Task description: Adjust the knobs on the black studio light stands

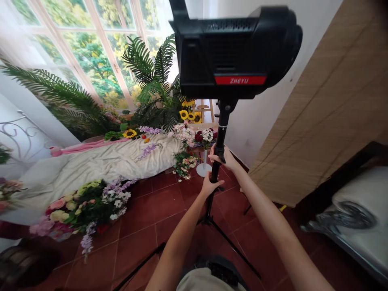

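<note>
Both hands were closed around the pole of a black stand (222, 135), one above the other. The right hand (228, 159) was the upper one, gripping beside a collar on the pole; the left hand (211, 186) held on just below, its thumb laid across the front. On top of the stand sat a bulky black lamp (224, 50) (its red strip read "ZHEYU"), and below the hands the stand's legs (237, 249) spread over a floor of dark red tiles (142, 214).

Beyond the left hand, near the pole, stood a white pedestal (204, 169) with a round base, with pink, white and deep red flowers (185, 133) around its top. Further left lay a rumpled cream cloth (121, 155), with a large bouquet (75, 204) at its near edge. Palm fronds (157, 83) rose before the window scene (93, 48). On the right hung a woven tan panel (306, 97), well apart from both hands.
</note>
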The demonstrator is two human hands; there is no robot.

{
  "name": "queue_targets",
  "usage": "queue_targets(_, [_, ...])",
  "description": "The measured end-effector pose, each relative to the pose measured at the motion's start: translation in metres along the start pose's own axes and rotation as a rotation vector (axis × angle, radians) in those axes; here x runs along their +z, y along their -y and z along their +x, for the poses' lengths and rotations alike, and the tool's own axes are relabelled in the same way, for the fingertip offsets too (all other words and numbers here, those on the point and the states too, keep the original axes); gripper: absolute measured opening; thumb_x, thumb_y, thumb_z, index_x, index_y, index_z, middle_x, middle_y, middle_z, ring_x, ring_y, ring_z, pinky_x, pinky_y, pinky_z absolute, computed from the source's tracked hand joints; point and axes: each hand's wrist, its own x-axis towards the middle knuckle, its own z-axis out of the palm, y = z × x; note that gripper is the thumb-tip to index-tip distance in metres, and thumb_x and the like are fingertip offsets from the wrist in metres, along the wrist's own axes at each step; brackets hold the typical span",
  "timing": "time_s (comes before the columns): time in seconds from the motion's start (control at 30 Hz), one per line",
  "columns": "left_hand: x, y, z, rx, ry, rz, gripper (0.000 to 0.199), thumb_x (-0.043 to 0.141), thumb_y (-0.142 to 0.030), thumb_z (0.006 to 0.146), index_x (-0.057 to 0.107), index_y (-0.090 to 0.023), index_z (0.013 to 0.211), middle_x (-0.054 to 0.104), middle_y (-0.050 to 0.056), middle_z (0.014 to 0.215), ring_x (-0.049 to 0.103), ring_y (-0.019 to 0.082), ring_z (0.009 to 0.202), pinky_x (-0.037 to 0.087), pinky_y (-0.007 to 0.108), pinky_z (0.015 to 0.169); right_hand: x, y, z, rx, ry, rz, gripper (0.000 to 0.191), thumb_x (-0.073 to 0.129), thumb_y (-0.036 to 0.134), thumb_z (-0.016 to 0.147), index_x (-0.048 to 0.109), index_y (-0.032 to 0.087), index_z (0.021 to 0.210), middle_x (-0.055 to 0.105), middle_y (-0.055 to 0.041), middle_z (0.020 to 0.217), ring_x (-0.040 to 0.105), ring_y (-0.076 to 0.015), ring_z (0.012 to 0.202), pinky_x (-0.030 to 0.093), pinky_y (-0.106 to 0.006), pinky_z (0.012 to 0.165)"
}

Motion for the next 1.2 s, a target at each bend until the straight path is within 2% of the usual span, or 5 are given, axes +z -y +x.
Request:
queue_targets(0.13, [-0.003, 0.021, -0.005, 0.006, 0.077, 0.07, 0.04, 0.079, -0.041, 0.054, 0.058, -0.013, 0.074, 0.059, 0.001, 0.063, 0.057, 0.012, 0.057, 0.049, 0.028, 0.06, 0.02, -0.03, -0.021, 0.031, -0.25, -0.071, 0.031, 0.07, 0.042, 0.066, 0.049, 0.019, 0.071, 0.052, 0.0028, 0.059, 0.047, -0.0113, 0.053, 0.04, -0.024, 0.052])
queue_targets(0.33, [-0.005, 0.047, 0.008, 0.041, 0.041, -0.022, 0.039, 0.082, -0.033, 0.046, 0.061, -0.011, 0.07, 0.065, 0.004, 0.065, 0.058, 0.015, 0.062, 0.05, 0.029, 0.064, 0.06, -0.072, -0.049, 0.131, -0.652, -0.21, 0.035, 0.066, 0.047, 0.066, 0.049, 0.019, 0.077, 0.058, -0.0013, 0.071, 0.053, -0.0144, 0.064, 0.044, -0.026, 0.06])
queue_targets(0.7, [-0.003, 0.047, 0.006, 0.024, -0.002, 0.068, 0.027, 0.077, -0.027, 0.053, 0.059, -0.011, 0.067, 0.063, 0.002, 0.063, 0.057, 0.012, 0.058, 0.048, 0.025, 0.059, 0.031, -0.093, -0.055, 0.118, -0.26, -0.143, 0.038, 0.069, 0.047, 0.062, 0.046, 0.019, 0.072, 0.053, 0.0018, 0.066, 0.048, -0.0128, 0.06, 0.043, -0.027, 0.058])
queue_targets(1.0, [-0.001, 0.049, 0.006, -0.024, 0.009, 0.053, 0.03, 0.077, -0.027, 0.052, 0.061, -0.012, 0.072, 0.063, 0.003, 0.064, 0.059, 0.015, 0.064, 0.05, 0.028, 0.063, 0.037, -0.097, -0.07, 0.116, -0.319, -0.137, 0.041, 0.069, 0.042, 0.066, 0.053, 0.017, 0.094, 0.063, -0.0029, 0.085, 0.059, -0.0161, 0.076, 0.049, -0.031, 0.072])
queue_targets(1.2, [-0.002, 0.046, 0.005, 0.022, 0.032, 0.061, 0.025, 0.074, -0.028, 0.057, 0.062, -0.011, 0.07, 0.064, 0.004, 0.07, 0.059, 0.014, 0.065, 0.05, 0.028, 0.066, 0.043, -0.098, -0.124, 0.093, -0.446, -0.215, 0.045, 0.057, 0.038, 0.08, 0.045, 0.02, 0.12, 0.057, -0.0128, 0.117, 0.058, -0.0218, 0.104, 0.048, -0.041, 0.09])
